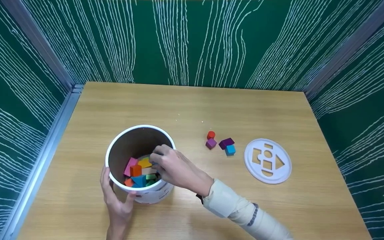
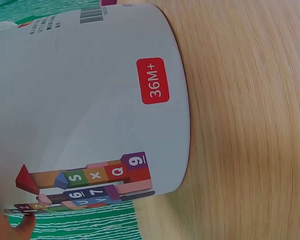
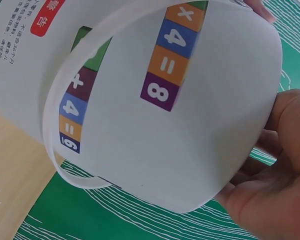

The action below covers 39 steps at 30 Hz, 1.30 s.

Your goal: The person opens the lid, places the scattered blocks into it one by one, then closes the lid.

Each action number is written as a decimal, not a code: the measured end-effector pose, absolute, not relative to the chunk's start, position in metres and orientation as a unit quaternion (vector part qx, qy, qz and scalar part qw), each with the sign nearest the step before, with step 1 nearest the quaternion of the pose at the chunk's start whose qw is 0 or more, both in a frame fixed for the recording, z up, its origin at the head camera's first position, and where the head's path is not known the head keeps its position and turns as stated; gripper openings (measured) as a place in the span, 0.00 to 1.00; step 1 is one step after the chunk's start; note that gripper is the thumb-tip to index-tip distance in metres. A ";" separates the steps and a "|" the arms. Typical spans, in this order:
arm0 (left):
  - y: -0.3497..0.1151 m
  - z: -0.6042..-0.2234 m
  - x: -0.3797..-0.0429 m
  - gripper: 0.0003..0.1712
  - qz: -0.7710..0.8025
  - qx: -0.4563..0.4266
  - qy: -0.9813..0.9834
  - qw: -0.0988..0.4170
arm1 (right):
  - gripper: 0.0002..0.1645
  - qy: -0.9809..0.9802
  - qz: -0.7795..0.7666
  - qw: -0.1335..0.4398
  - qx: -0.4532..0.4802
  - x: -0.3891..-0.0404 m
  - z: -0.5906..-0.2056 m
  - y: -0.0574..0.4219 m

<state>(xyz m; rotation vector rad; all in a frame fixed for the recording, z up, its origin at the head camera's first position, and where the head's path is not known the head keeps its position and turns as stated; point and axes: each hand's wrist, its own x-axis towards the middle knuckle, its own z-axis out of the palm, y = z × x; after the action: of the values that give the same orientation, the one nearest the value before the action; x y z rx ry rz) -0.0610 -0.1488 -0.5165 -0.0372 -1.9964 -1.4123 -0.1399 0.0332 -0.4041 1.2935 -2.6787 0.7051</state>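
Reaching over the rim, the right hand (image 1: 175, 166) of a person dips into a bucket, its fingers bent downward; their tips are hidden inside, so whether they have hold of a block cannot be told. The left hand (image 1: 117, 200) rests against the outside of the same bucket, thumb and fingers spread wide apart along its wall. The white cylindrical bucket (image 1: 155, 196) stands upright on the left part of a wooden surface (image 1: 238, 110). Down inside it lie coloured blocks, among them a pink block (image 1: 130, 166), a yellow block (image 1: 144, 162), an orange-red block (image 1: 136, 170) and a blue block (image 1: 139, 181). The wrist views show the bucket's printed outer wall, with a red label (image 2: 153, 81) reading 36M+, pictures of number and letter blocks, and a white handle (image 3: 55, 105). To the right of the bucket sit four loose pieces: a red cylinder (image 1: 211, 134) just beside a magenta cube (image 1: 211, 143), then a dark purple block (image 1: 226, 143) next to a blue cube (image 1: 230, 150). Farther right, a round white lid (image 1: 258, 169) with shaped cut-outs lies flat. Green panels (image 1: 145, 40) with wavy white lines stand behind and at both sides
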 end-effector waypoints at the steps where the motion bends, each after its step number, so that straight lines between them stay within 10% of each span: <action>1: -0.149 -0.516 -0.061 0.47 -0.543 -0.013 -0.768 0.340 | 0.12 -0.876 0.232 0.041 0.421 -0.140 -0.404 0.033; 39: -0.148 -0.515 -0.060 0.46 -0.535 -0.003 -0.776 0.334 | 0.10 -0.864 0.329 0.165 0.344 -0.143 -0.409 0.084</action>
<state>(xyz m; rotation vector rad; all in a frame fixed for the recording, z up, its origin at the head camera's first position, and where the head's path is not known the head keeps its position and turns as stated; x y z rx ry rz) -0.0599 -0.1479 -0.5150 -0.0080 -2.0247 -1.3978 -0.1430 0.0837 -0.4087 0.9808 -2.4606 0.9364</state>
